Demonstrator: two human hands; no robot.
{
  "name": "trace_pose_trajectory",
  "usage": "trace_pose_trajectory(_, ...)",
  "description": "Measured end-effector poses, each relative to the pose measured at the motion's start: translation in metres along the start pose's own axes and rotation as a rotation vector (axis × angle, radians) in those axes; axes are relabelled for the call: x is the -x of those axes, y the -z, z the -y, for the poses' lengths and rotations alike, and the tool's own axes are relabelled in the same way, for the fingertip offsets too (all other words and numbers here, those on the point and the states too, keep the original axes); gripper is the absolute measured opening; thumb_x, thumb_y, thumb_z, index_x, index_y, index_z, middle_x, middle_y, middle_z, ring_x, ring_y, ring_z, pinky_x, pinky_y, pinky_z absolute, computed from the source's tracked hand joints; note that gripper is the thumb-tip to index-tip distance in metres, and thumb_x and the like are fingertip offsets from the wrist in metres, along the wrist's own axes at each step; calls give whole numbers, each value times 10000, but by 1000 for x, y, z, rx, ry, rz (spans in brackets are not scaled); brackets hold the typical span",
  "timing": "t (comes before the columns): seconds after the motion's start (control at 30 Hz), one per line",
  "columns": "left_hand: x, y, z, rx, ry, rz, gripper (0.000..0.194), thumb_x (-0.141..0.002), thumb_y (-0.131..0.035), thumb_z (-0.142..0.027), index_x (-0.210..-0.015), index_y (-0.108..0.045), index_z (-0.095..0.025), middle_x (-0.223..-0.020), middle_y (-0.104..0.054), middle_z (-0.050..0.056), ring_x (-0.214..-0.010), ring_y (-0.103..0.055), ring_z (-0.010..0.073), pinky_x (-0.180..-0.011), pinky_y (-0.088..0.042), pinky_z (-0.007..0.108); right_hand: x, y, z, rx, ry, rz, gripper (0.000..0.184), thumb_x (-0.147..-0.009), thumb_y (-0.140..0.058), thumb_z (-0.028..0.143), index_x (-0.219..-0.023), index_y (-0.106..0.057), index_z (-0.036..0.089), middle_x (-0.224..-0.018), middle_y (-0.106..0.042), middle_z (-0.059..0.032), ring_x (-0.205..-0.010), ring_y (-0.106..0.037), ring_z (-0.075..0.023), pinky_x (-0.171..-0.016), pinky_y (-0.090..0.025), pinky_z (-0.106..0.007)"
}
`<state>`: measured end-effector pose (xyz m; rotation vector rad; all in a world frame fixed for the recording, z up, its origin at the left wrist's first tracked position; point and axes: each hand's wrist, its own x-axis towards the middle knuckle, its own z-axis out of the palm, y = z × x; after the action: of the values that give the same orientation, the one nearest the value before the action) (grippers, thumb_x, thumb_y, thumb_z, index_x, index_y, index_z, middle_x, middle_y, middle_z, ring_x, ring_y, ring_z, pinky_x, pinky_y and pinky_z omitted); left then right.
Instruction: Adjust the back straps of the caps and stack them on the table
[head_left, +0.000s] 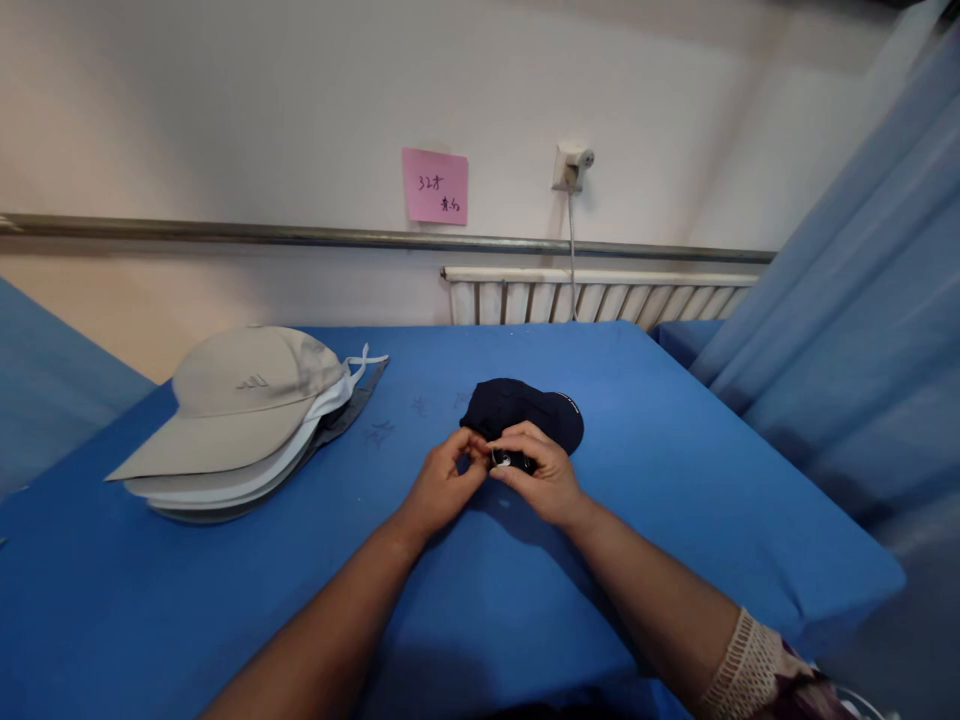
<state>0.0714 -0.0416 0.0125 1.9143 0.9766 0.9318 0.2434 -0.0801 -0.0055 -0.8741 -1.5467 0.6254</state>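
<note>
A dark navy cap [517,402] lies on the blue-covered table in the head view, its brim pointing right with a thin pale line along the edge. Both hands are at its near edge. My left hand [448,480] is closed, thumb and fingertips pinching that edge. Beside it my right hand [544,478] is also closed, gripping a small black piece [517,461] with a shiny pale spot. This looks like the back strap of the cap, though the fingers partly cover it. The hands' fingertips nearly meet.
A stack of several caps [247,385], beige on top, stands at the left of the table [660,560]. Behind are a pink note [436,187], a metal rail [300,236], a radiator [600,290] and a plugged socket [571,168]. A blue curtain [847,300] hangs at right.
</note>
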Motion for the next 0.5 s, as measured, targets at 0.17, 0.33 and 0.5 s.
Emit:
trace_pose_trajectory(0.17, -9, 23, 12, -394, 73, -253, 124, -765, -504, -182, -821, -611, -205, -767, -631, 21, -742, -560, 202, -731, -426, 331, -3, 3, 1, -26, -51, -131, 215, -796, -724, 240, -1006, -693, 281, -993, -618, -31, -934, -619, -180, -856, -499, -349)
trace_pose_trajectory(0.33, -5, 25, 5, -609, -132, -83, 183, -727, -540, -136, -821, -669, -226, -871, -682, 69, -890, -577, 270, -855, -403, 404, -1, 0, -3, 17, -14, -197, 221, -803, -712, 231, -1017, -674, 270, -1030, -613, -46, -976, -615, -195, -877, -503, -366)
trace_pose_trajectory(0.5, 15, -20, 2, -115, -80, 228, 219, -724, -617, -164, -913, -707, -231, -889, -705, 68, -848, -624, 254, -799, -481, 361, 2, -3, 8, 98, 45, -171, 281, -815, -685, 225, -1088, -626, 258, -1090, -607, -69, -1043, -603, -216, -919, -503, -391)
